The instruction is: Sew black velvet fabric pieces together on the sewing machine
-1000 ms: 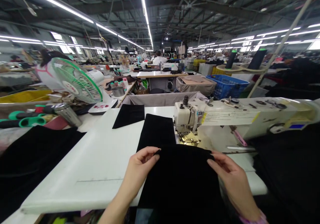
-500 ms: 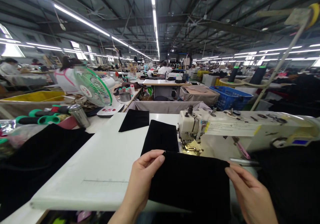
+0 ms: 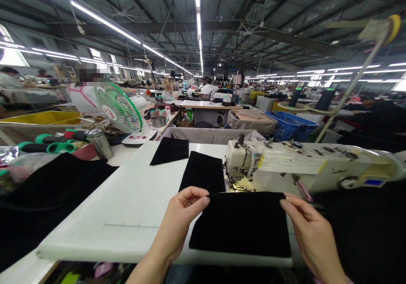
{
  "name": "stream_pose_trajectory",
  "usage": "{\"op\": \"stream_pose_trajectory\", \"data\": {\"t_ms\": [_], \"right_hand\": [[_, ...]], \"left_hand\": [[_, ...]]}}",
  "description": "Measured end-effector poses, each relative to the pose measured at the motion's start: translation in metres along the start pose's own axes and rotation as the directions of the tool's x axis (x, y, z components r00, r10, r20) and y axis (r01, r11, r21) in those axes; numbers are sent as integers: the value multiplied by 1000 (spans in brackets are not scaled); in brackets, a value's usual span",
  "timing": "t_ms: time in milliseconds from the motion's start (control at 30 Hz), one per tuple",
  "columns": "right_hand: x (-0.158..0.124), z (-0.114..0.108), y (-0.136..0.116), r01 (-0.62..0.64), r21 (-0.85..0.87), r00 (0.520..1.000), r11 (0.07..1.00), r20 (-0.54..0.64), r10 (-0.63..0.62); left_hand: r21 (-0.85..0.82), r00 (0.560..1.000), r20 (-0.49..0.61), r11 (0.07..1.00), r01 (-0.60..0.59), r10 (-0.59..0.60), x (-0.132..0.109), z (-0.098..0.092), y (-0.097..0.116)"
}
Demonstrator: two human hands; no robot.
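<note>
A black cloth lies flat on the white tabletop, at its near edge and straight in front of the person. The left hand pinches the cloth's far left corner between thumb and forefinger, the other fingers curled under. The right hand nips the far right corner with its fingertips. The sewing machine stands just past the cloth at 12 o'clock. A second piece of black fabric lies at 11 o'clock, with a third piece beyond it. A fan and a flask stand at 10 o'clock, well apart from the hands.
</note>
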State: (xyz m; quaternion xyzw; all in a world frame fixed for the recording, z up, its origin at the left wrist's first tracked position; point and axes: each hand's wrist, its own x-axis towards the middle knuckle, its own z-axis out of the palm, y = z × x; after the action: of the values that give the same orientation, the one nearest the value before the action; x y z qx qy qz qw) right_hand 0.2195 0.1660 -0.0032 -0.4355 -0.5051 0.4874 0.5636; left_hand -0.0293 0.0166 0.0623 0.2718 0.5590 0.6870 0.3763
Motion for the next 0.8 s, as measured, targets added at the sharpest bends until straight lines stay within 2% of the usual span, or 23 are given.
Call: {"op": "stream_pose_trajectory", "data": {"t_ms": [200,433,667,800], "right_hand": [[3,7,-2,24,-2,999,1000,24,-24],[7,9,-5,65,-22,994,998,86,-63],[15,18,-3,-39,8,993,999,114,38],[15,24,-2,-48,4,991,999,122,47]], "left_hand": [[-70,998,-66,997,-14,10,3,4,6],[-15,991,-104,996,-87,85,10,-3,0],[-8,985,-145,996,-94,92,15,-8,3],[-2,978,-173,993,-121,119,17,-7,3]]}}
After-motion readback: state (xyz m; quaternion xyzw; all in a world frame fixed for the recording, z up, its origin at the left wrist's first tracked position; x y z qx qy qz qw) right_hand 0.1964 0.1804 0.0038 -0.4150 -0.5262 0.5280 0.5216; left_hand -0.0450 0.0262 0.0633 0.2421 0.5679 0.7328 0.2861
